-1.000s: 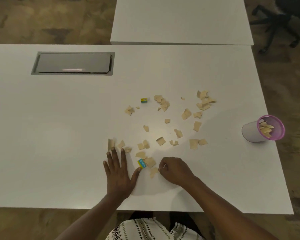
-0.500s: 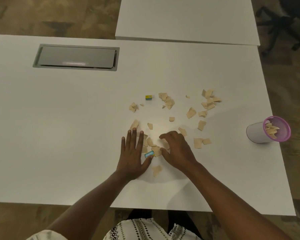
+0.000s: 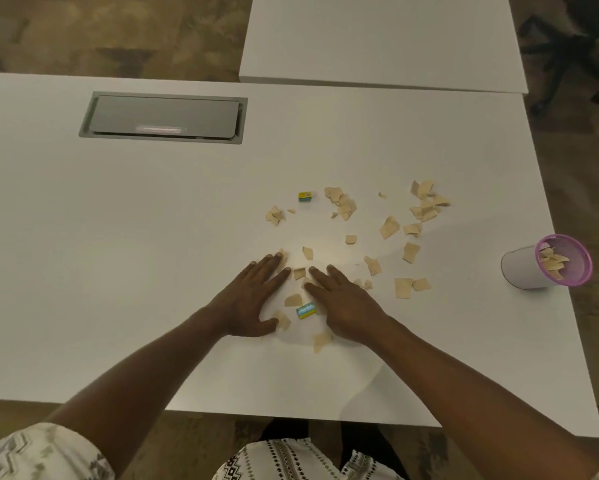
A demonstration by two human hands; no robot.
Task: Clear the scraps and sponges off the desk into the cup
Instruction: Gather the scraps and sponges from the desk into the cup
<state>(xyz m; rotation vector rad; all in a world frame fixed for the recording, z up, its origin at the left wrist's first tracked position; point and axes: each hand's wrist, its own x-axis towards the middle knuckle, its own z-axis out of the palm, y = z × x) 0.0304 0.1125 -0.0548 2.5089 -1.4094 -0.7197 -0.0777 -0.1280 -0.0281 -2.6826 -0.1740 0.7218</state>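
Note:
Several tan paper scraps (image 3: 389, 226) lie scattered on the white desk (image 3: 118, 271). My left hand (image 3: 253, 299) and my right hand (image 3: 343, 299) both lie flat on the desk with fingers straight, angled toward each other. Between them sit a small blue and yellow sponge (image 3: 306, 310) and a few scraps (image 3: 293, 300). A second sponge, yellow and green (image 3: 305, 196), lies farther back. The white cup with a pink rim (image 3: 547, 263) lies tipped near the desk's right edge, scraps inside it.
A grey cable hatch (image 3: 163, 117) is set into the desk at the back left. A second white desk (image 3: 377, 39) adjoins at the back. An office chair base (image 3: 568, 46) stands on the floor at the far right.
My right hand has uncurled and now lies flat. Both hands have slid forward, enclosing the blue sponge and nearby scraps between them.

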